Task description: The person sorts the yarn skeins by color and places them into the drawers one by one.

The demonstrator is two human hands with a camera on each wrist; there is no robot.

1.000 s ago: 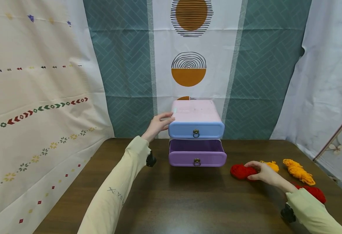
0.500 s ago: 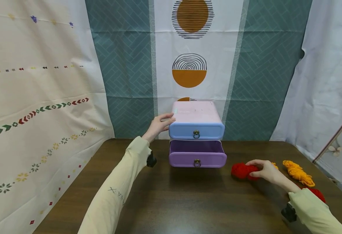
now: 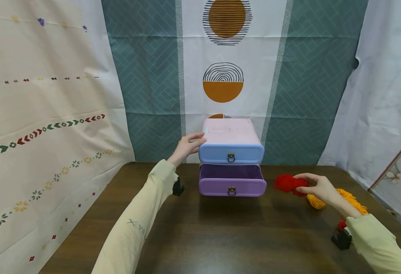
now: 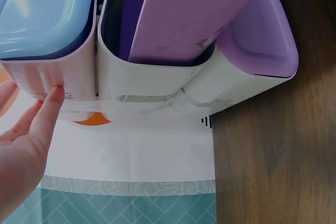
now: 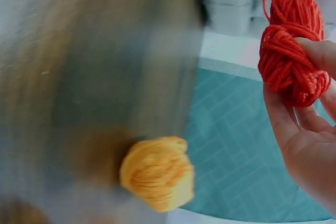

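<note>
A small drawer unit [image 3: 229,131] with a pink top stands at the back of the table. Its blue drawer [image 3: 215,153] is shut, while the purple drawer [image 3: 214,187] below it is pulled out. My left hand [image 3: 186,147] rests its fingertips on the unit's left side; in the left wrist view the straight fingers [image 4: 48,113] touch the pale wall. To the right of the unit, my right hand [image 3: 320,189] pinches a red yarn skein [image 3: 286,183] between thumb and fingers, above the table. The right wrist view shows the skein [image 5: 291,45] whole, with a loose loop at one end.
Behind my right hand lie a yellow yarn ball [image 3: 316,201] and a longer yellow skein [image 3: 352,199]. Another red skein [image 3: 342,224] is mostly hidden by the right wrist. A lower purple drawer [image 4: 262,35] shows shut. Curtains hang behind the table [image 3: 221,236].
My right hand has lifted the red yarn skein off the table, moving it up and slightly right, uncovering the yellow ball. My left hand stays at the unit's side.
</note>
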